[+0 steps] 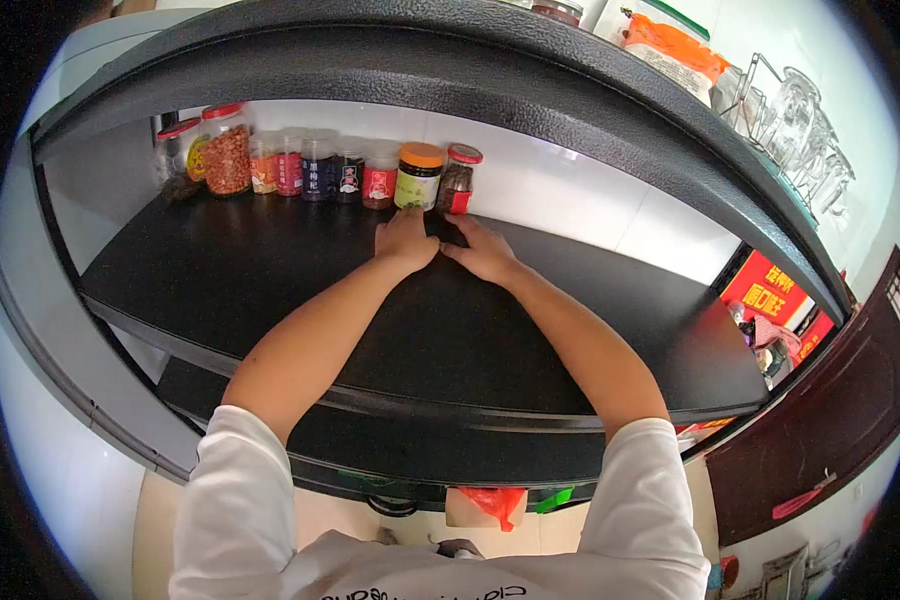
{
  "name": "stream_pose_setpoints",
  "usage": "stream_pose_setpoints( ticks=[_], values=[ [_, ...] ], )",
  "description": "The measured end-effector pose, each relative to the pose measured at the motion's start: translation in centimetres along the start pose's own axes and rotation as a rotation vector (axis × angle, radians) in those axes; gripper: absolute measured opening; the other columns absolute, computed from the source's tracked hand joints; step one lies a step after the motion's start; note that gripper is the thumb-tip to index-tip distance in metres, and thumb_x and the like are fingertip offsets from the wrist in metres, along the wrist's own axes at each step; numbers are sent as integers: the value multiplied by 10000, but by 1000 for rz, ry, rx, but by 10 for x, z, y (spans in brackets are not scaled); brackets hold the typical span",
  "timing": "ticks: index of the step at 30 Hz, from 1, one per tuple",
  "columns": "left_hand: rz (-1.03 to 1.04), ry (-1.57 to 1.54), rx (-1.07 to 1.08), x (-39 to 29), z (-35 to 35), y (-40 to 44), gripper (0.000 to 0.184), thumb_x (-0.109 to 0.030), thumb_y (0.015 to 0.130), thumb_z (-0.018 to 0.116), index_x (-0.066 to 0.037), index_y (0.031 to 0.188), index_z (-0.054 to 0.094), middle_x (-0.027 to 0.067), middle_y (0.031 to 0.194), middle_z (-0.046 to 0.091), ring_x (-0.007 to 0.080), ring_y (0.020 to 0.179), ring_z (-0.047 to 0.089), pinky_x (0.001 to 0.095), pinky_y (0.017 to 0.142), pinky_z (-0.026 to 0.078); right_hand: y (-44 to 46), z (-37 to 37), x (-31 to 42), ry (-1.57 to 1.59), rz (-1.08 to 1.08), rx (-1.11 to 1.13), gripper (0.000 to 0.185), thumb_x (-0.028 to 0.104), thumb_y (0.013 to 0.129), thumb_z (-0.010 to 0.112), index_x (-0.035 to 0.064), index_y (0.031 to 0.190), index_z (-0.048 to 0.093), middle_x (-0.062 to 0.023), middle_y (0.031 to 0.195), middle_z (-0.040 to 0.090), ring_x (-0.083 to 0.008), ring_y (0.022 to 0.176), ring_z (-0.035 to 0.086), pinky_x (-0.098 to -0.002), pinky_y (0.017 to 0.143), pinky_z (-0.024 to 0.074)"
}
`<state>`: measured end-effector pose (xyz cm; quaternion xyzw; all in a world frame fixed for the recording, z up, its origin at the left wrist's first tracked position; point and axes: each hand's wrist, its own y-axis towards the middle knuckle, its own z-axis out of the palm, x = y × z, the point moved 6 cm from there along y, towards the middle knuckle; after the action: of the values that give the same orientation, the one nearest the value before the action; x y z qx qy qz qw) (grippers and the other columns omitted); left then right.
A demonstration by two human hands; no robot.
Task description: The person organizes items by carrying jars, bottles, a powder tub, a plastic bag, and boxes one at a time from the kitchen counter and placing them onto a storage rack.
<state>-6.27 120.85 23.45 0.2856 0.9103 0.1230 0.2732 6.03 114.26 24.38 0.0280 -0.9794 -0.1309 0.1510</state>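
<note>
Both my arms reach across the black shelf (450, 320) to the row of jars at its back. My left hand (405, 240) has its fingers stretched out against the lower front of an orange-lidded jar (416, 180) with a pale green label. Beside it, my right hand (481, 250) is open, its fingertips at the foot of a red-lidded glass jar (458, 178) with dark contents; whether they touch it is hard to tell. The thumbs are close together. Both jars stand upright, side by side, and neither is gripped.
Leftward in the row stand several small jars, among them a red-labelled jar (379, 182), then a large jar of reddish-brown nuts (227, 150). An upper black shelf (400, 75) overhangs, carrying glass mugs (792, 110) and an orange bag (673, 48). A red box (765, 285) is at the right.
</note>
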Motion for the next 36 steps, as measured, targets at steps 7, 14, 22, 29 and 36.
stream_pose_setpoints(
  ticks=[7, 14, 22, 29, 36],
  values=[
    [22, -20, 84, 2, 11, 3, 721, -360, 836, 558, -111, 1453, 281, 204, 1452, 354, 340, 1315, 390, 513, 1045, 299, 2, 2, -7, -2, 19, -44, 635, 427, 856, 564, 98, 1378, 415, -153, 1407, 439, -295, 1270, 458, -409, 1058, 358],
    [47, 41, 130, 2, 18, 7, 734, -404, 855, 532, -123, 1471, 250, 185, 1497, 287, 321, 1376, 300, 540, 1081, 231, -1, 0, -3, -15, -28, -71, 537, 380, 854, 557, 69, 1289, 508, -164, 1335, 505, -316, 1222, 494, -410, 1031, 387],
    [45, 44, 226, -7, -1, 1, 705, -365, 855, 546, -79, 1448, 293, 192, 1441, 380, 343, 1308, 401, 413, 1071, 346, -12, 0, 34, -365, -270, -153, 426, 182, 862, 515, -28, 1233, 512, -220, 1299, 502, -338, 1240, 463, -419, 1036, 388],
    [683, 182, 45, -95, -42, -61, 758, -9, 763, 560, -26, 1453, 246, 189, 1470, 326, 304, 1373, 304, 412, 1138, 250, -77, -33, 67, -452, -400, -123, 269, 102, 747, 590, -33, 978, 618, -217, 1053, 610, -375, 1088, 543, -440, 1034, 378],
    [1131, 22, 135, -203, -55, -162, 850, 54, 659, 570, -72, 1450, 285, 159, 1489, 303, 297, 1403, 245, 512, 1168, 148, -185, -69, 55, -516, -295, -73, 561, 152, 768, 575, -5, 1297, 475, -231, 1354, 454, -370, 1284, 404, -488, 1097, 283]
  ],
)
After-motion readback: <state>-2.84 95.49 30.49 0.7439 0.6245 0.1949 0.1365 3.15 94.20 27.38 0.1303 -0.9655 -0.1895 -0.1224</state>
